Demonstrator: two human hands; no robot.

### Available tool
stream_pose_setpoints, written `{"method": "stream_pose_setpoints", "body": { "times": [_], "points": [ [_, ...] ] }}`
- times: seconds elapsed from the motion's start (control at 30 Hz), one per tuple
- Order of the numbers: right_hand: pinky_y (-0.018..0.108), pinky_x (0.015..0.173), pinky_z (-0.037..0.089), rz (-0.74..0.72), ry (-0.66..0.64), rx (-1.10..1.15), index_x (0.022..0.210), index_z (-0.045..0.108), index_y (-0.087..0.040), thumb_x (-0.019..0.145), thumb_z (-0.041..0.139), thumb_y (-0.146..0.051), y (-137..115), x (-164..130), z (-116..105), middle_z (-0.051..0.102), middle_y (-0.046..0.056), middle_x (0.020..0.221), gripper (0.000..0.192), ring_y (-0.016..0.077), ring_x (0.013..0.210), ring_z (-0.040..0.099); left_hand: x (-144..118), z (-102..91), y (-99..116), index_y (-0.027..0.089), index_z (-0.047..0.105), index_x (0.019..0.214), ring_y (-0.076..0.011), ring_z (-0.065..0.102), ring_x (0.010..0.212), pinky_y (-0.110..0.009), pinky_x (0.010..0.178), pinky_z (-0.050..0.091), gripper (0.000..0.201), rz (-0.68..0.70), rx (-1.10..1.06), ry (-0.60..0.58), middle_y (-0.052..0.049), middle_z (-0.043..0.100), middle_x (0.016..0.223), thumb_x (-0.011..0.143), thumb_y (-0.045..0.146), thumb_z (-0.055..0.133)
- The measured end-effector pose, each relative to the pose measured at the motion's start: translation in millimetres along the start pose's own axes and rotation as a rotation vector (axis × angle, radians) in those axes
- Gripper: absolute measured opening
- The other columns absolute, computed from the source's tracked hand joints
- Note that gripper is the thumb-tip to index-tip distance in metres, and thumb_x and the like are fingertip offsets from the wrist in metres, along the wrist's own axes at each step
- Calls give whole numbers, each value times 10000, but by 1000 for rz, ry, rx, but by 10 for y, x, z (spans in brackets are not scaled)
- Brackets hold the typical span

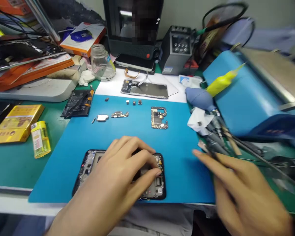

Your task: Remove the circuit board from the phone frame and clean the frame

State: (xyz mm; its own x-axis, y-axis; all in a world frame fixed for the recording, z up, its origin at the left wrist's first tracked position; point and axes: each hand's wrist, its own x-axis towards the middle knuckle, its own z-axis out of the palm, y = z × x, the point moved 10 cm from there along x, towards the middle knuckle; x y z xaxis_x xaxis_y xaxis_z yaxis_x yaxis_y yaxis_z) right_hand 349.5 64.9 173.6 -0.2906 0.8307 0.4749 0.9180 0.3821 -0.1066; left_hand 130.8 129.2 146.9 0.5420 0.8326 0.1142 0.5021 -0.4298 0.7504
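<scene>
A phone frame [159, 193] with its inside exposed lies at the near edge of the blue mat. My left hand [127, 160] is over it, fingers curled on its far edge and thumb bent inside, hiding its middle. To the right, my right hand [241, 186] is blurred beside several tools, its index finger stretched toward the mat. Something slim and dark shows between its fingers, but I cannot make out its kind. Farther up the mat are a circuit board [159, 123], a smaller board [120, 114], a silver module [102, 118] and several tiny parts.
A detached phone screen [152, 90] lies at the mat's far edge, and a black battery [78, 103] at its left. A yellow lighter [41, 139], glass jar [102, 62], blue-grey air blower [199, 97], yellow bottle [220, 84] and blue machine [245, 95] surround the mat [56, 167].
</scene>
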Motion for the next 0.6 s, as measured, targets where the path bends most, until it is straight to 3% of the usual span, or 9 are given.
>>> {"method": "stream_pose_setpoints", "body": {
  "times": [0.13, 0.27, 0.4, 0.47, 0.5, 0.53, 0.6],
  "points": [
    [332, 1134, 451, -88, -123, -102, 1643, 575, -204, 1124, 391, 40, -150, 156, 135, 591, 114, 1451, 603, 214, 1311, 601, -8, 34, -55, 382, 694, 1180, -189, 628, 1253, -359, 1043, 462, 90, 40, -7, 29, 65, 700, 1295, 1218, 340, 624],
    [298, 1110, 469, -56, -55, -151, 1644, 594, -231, 1117, 359, 67, -88, 150, -3, 631, 80, 1472, 650, 183, 1304, 628, -5, 84, -118, 383, 699, 1170, -211, 630, 1270, -381, 1042, 453, 111, 45, -17, 28, 53, 706, 1296, 1227, 374, 604],
    [294, 1083, 547, 203, 139, -152, 1556, 698, -255, 1220, 501, -180, 248, 367, -294, 746, 25, 1432, 396, 197, 1280, 740, -18, 104, -139, 380, 701, 1168, -230, 610, 1294, -394, 1050, 443, 148, 25, -36, 32, 42, 702, 1308, 1238, 399, 572],
    [353, 1023, 610, 387, 186, -175, 1536, 722, -244, 1239, 488, -358, 499, 594, -399, 781, 36, 1414, 394, 244, 1187, 796, -24, 114, -137, 375, 703, 1158, -234, 603, 1296, -400, 1057, 434, 156, 16, -46, 22, 39, 699, 1306, 1238, 394, 570],
    [407, 1009, 620, 469, 178, -225, 1508, 732, -203, 1232, 435, -391, 618, 733, -426, 790, 76, 1387, 447, 288, 1157, 803, -25, 118, -133, 372, 705, 1152, -236, 602, 1291, -403, 1057, 430, 155, 14, -52, 16, 37, 698, 1299, 1236, 386, 575],
    [461, 1010, 631, 551, 66, -331, 1569, 682, -168, 1209, 417, -383, 749, 884, -372, 773, 120, 1442, 496, 341, 1215, 791, -23, 121, -126, 368, 706, 1142, -238, 604, 1278, -406, 1051, 427, 154, 16, -60, 11, 37, 698, 1288, 1233, 375, 582],
    [530, 957, 624, 602, -24, -402, 1530, 689, -95, 1171, 441, -350, 917, 1189, -325, 759, 226, 1423, 505, 442, 1231, 775, -14, 116, -119, 360, 707, 1133, -240, 607, 1254, -410, 1037, 425, 147, 14, -79, 12, 35, 697, 1273, 1226, 350, 594]
  ]
}}
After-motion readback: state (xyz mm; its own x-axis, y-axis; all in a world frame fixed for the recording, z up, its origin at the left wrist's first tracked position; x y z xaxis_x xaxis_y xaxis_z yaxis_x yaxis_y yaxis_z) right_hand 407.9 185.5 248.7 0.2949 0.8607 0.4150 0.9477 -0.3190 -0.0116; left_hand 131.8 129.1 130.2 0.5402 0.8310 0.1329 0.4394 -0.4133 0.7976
